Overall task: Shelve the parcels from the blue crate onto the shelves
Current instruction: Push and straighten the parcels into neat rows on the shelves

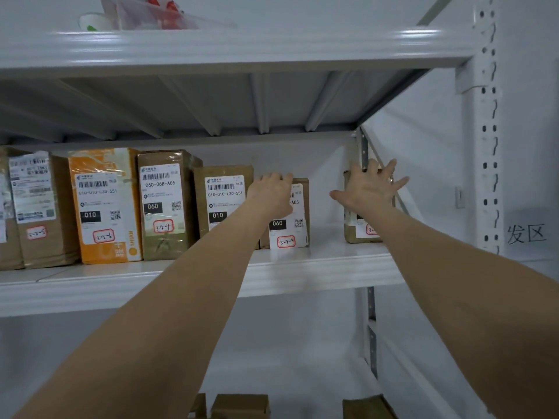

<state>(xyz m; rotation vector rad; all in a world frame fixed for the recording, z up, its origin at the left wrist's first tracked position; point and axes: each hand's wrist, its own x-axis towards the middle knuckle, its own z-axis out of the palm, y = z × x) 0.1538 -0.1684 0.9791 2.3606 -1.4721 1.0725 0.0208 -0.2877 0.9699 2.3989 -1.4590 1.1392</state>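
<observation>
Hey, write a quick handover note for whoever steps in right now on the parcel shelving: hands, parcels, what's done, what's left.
Left hand: fingers curled over the top of the 3-2-9 parcel, which stands on the middle shelf.
Right hand: open, fingers spread, flat against the end parcel at the shelf's right end.
A gap separates those two parcels.
Done: a row of labelled parcels stands upright to the left, the orange parcel among them.
Left: probably settle these two in line. The blue crate is out of view, so how many parcels remain cannot be told.
</observation>
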